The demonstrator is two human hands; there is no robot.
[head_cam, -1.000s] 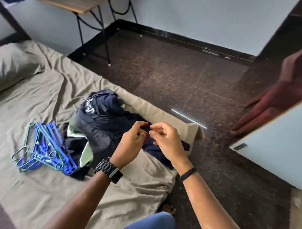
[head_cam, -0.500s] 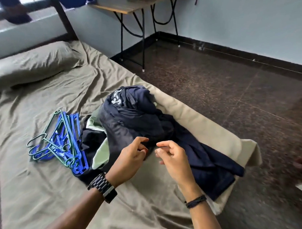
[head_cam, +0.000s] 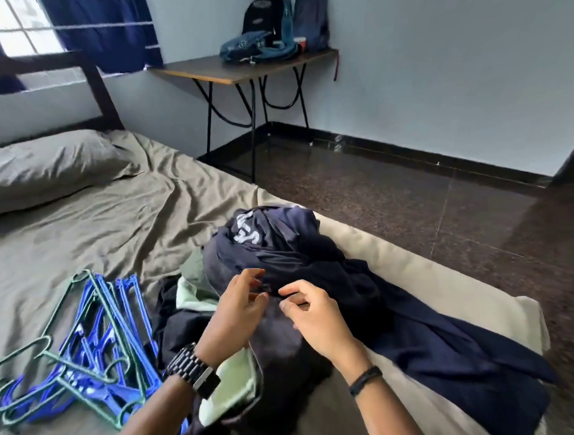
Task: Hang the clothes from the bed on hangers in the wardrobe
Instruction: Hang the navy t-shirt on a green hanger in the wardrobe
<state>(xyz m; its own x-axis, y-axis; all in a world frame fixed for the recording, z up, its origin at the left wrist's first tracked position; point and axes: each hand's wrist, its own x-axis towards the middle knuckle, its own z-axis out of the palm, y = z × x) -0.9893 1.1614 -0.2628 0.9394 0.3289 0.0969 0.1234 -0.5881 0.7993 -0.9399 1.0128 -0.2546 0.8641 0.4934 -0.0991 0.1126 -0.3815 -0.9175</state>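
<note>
A heap of dark navy clothes [head_cam: 310, 250] lies on the bed [head_cam: 116, 218] near its right edge, one piece showing white lettering. A pale green garment [head_cam: 234, 384] pokes out beneath it. Left of the heap lies a bundle of blue and green plastic hangers [head_cam: 89, 350]. My left hand [head_cam: 240, 313], with a black watch on its wrist, hovers over the near side of the heap with fingers loosely spread. My right hand [head_cam: 314, 319], with a dark band on its wrist, is beside it with fingers loosely curled. Neither hand plainly holds cloth. No wardrobe is in view.
A grey pillow [head_cam: 43, 166] lies at the head of the bed, by the dark headboard. A folding table [head_cam: 235, 72] with bags [head_cam: 262, 44] on it stands against the far wall. Dark speckled floor [head_cam: 409, 205] runs along the bed's right side.
The view has swung left and up, off the wardrobe door and onto the bed and table. My hands, fingertips together before, have drawn slightly apart over the clothes heap.
</note>
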